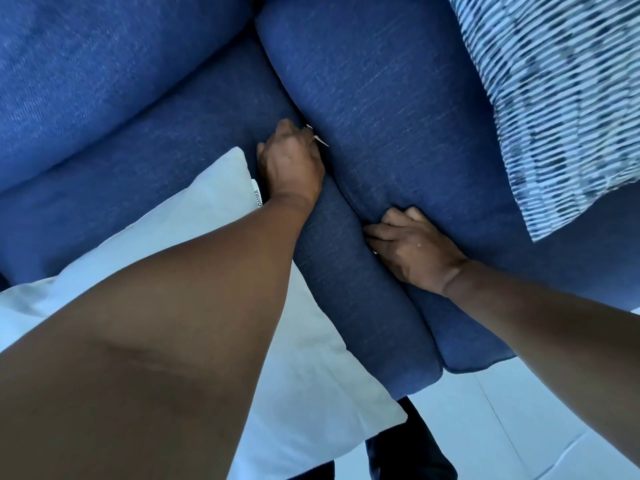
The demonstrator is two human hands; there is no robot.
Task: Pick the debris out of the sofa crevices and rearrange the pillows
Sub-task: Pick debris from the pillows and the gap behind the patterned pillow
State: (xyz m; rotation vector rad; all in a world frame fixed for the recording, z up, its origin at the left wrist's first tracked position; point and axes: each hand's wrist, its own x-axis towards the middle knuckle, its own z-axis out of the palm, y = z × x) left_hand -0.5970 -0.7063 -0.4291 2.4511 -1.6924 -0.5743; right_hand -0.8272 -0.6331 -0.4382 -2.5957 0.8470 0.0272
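Blue sofa (398, 98); white pillow (194, 216) (another (561, 98) blue-white striped).

crevice: narrow seam (332, 188) between two blue seat cushions, pressed nearly shut; only fingertips fit
left hand (289, 164): sits at the seam's far end, grip pinching a white scrap (317, 137) and blocking that spot
right hand (408, 247): fingers dug into the near stretch of the seam
left cushion: white pillow (194, 230) covers most of it
right cushion (398, 116): broad bare middle, free to pass
far right: patterned pillow (554, 109) takes that corner
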